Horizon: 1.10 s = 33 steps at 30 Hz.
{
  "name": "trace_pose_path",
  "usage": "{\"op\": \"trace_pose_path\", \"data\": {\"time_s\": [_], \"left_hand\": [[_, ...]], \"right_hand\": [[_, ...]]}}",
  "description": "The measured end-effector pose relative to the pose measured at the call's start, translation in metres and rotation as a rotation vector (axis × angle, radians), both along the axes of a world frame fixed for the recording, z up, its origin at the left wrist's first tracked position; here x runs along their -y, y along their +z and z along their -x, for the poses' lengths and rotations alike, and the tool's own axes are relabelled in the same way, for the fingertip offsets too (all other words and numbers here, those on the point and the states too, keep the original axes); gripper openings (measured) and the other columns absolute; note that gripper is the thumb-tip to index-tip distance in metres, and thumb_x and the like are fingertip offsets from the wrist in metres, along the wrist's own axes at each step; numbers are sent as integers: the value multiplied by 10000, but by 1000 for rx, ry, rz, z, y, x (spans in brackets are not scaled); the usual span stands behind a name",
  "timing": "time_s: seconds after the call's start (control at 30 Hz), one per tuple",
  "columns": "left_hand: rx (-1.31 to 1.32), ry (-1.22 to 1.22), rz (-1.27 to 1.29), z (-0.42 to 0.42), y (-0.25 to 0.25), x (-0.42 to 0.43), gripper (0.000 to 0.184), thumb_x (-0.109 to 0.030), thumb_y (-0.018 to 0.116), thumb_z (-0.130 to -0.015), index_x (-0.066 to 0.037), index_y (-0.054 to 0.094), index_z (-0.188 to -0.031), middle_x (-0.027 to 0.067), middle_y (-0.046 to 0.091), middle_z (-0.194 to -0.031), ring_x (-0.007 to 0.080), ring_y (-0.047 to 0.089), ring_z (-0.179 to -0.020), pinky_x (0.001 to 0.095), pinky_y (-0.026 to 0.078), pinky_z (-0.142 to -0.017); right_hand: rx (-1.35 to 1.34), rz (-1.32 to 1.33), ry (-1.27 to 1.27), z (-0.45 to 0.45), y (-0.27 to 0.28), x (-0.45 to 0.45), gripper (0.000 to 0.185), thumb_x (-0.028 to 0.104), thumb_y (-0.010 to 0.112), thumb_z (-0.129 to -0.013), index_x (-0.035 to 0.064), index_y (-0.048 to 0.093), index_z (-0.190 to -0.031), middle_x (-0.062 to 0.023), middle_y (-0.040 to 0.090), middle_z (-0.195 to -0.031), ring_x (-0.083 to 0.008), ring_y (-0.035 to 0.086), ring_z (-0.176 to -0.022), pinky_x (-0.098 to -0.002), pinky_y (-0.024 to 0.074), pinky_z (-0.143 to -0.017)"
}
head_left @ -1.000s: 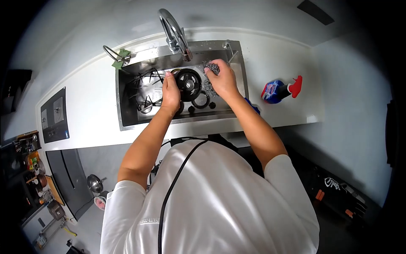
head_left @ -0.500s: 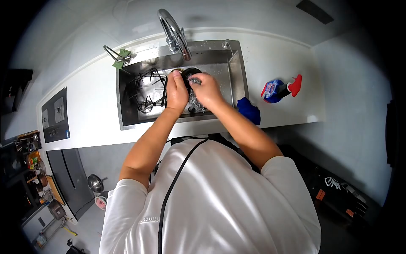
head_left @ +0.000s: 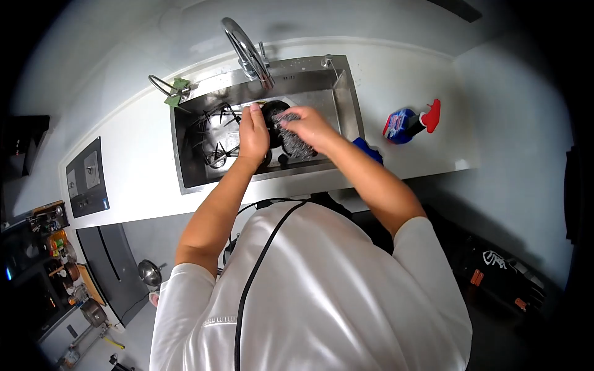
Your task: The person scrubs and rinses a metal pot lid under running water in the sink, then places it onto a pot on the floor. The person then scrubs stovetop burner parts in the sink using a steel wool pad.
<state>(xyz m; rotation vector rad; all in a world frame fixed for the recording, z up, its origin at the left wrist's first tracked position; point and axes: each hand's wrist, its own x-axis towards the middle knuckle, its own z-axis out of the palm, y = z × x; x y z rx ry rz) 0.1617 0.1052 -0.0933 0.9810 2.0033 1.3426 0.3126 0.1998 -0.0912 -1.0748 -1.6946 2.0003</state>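
Over the steel sink (head_left: 352, 105), my left hand (head_left: 253, 137) is closed round the edge of a round black stove part (head_left: 275, 115), whose exact kind I cannot make out. My right hand (head_left: 314, 130) grips a steel wool scourer (head_left: 298, 146) at the right side of that part. The scourer hangs below my fingers as a loose grey tangle. Black pan supports (head_left: 218, 154) lie on the sink floor to the left of my left hand. Part of the black piece is hidden behind my hands.
A chrome faucet (head_left: 244, 52) arches over the sink's back edge. At the left corner are a small tap (head_left: 159, 80) and a green cloth (head_left: 179, 86). A blue cloth (head_left: 369, 150) lies by the right forearm, near a spray bottle (head_left: 401, 127) with a red trigger.
My right hand has shifted with the steel wool, and more of the scourer shows below its fingers. My left hand keeps its hold. The camera view has turned slightly.
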Motion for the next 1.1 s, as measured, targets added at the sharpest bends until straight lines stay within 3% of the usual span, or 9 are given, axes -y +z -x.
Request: {"op": "trace_pose_path", "data": {"time_s": [0.07, 0.1, 0.23, 0.43, 0.53, 0.67, 0.8, 0.93, 1.1], "left_hand": [[107, 38, -8, 13, -14, -9, 595, -461, 326, -1132, 66, 580, -1238, 220, 668, -1116, 296, 621, -1051, 400, 472, -961], [384, 57, -56, 18, -19, -14, 701, -513, 307, -1126, 100, 520, -1389, 201, 634, -1303, 252, 570, -1205, 350, 420, -1080], [573, 79, -32, 21, -27, -10, 779, -530, 326, -1118, 135, 367, -1522, 233, 521, -1481, 255, 485, -1353, 331, 341, -1169], [331, 77, -128, 9, -17, -3, 607, -476, 349, -1129, 70, 606, -1185, 112, 638, -1085, 191, 538, -1012, 328, 447, -956], [255, 89, -173, 1, -12, 0, 541, -444, 349, -1135, 27, 580, -1002, 57, 579, -928, 160, 477, -880, 323, 445, -849], [292, 149, -236, 1, -13, 2, 522, -419, 344, -1140, 29, 590, -1035, 65, 611, -970, 160, 519, -879, 302, 463, -857], [712, 284, -287, -1, 12, -1, 573, -502, 369, -1123, 13, 619, -1103, 95, 658, -1056, 171, 587, -946, 335, 513, -895], [711, 284, -219, -3, 13, -9, 610, -533, 383, -1109, 21, 619, -1199, 118, 686, -1112, 194, 644, -984, 355, 544, -930], [794, 355, -273, -1, 24, -16, 601, -526, 388, -1109, 21, 622, -1197, 131, 696, -1126, 211, 662, -991, 358, 555, -928]], "right_hand": [[-77, -192, -111, -12, -7, -18, 212, 90, 734, -912, -5, 749, -1101, -84, 743, -997, -132, 643, -915, -291, 518, -838], [-47, -201, -193, -17, -3, -24, 213, 88, 732, -912, 3, 741, -1107, -112, 746, -1043, -177, 679, -953, -319, 524, -871], [-44, -729, -132, -19, 6, -20, 200, 85, 741, -882, 35, 738, -1075, -165, 709, -1045, -354, 679, -1021, -397, 532, -903], [209, -1227, 65, -19, 14, 13, 250, -1, 678, -864, 11, 714, -1111, -156, 656, -1049, -384, 642, -996, -454, 528, -879], [222, -902, -60, -10, 11, 27, 233, 41, 690, -878, -2, 710, -1107, -185, 659, -1077, -393, 647, -995, -447, 530, -871], [117, -799, -64, -26, 15, 25, 192, 85, 731, -882, -22, 719, -1042, -190, 690, -994, -397, 673, -929, -414, 537, -811], [22, -772, -280, -26, 25, 12, 194, 92, 755, -878, -23, 713, -1029, -178, 690, -947, -372, 687, -900, -381, 536, -789], [130, -1166, -134, -13, 18, 31, 266, 27, 737, -792, 4, 723, -1057, -134, 643, -1052, -357, 647, -997, -424, 534, -876], [62, -1069, 73, -26, 12, 35, 391, -7, 716, -753, 26, 695, -1142, -138, 635, -1083, -355, 633, -1019, -450, 522, -909]]}}
